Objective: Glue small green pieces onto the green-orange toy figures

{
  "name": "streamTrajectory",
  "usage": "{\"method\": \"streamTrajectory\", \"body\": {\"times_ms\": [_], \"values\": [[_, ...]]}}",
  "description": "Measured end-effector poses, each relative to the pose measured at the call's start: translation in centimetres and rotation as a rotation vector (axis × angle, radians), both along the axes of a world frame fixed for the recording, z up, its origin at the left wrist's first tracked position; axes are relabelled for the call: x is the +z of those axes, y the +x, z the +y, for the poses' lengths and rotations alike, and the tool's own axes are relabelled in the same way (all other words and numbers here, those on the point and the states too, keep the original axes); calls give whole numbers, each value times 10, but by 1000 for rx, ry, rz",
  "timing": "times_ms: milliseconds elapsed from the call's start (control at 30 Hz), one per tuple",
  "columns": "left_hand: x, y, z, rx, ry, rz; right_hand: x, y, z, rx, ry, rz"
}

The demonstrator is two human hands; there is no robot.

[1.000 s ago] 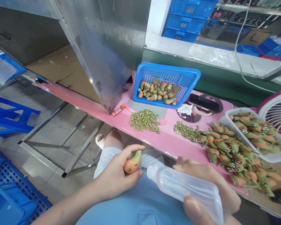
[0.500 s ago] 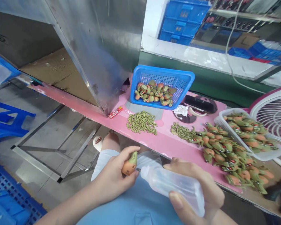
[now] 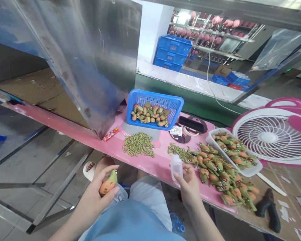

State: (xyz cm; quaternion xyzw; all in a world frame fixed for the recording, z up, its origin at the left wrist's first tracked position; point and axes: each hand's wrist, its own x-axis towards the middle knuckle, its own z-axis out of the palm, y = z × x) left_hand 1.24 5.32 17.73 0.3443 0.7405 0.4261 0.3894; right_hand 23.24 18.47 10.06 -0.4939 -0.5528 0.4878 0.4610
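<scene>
My left hand [image 3: 95, 197] grips an orange and green toy figure [image 3: 107, 182] over my lap. My right hand [image 3: 189, 185] holds a clear plastic squeeze bottle [image 3: 177, 166] upright at the near edge of the pink table [image 3: 153, 160]. Just beyond the bottle lies a small pile of green parts [image 3: 178, 151], with a second, larger pile of green parts [image 3: 138, 148] to its left. Several loose orange and green figures [image 3: 223, 174] are heaped to the right of my right hand.
A blue basket [image 3: 175, 103] with several figures stands at the back, a white basket [image 3: 251, 170] with more to the right. A pink fan [image 3: 273, 134] sits at the right, a metal cabinet [image 3: 90, 67] at the left, a black tool [image 3: 268, 207] near the right corner.
My right hand has lifted the bottle away from the figure and carried it up to the table edge. My left hand with the figure moved left. The view tilted upward.
</scene>
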Motion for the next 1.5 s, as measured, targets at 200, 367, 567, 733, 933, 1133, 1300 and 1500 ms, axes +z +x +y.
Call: {"method": "streamTrajectory", "body": {"times_ms": [200,367,567,733,933,1133,1300,1500], "values": [[-3,4,0,-2,28,-102,-37,10,30,-188,83,-168],[-4,5,-10,39,-13,-137,-45,16,7,-352,305,-387],[-1,8,-12,16,-8,-162,-43,-36,-23,152,522,-648],[5,12,-8,-46,40,-209,-26,-96,-2,260,478,-904],[4,11,-14,-25,55,-222,-7,-125,8,299,396,-1038],[4,11,-14,-44,61,-240,-4,-131,10,300,363,-1032],[5,12,-14,-40,57,-243,-9,-122,20,304,386,-866],[2,12,-11,-77,60,-226,-1,-92,22,322,458,-502]]}}
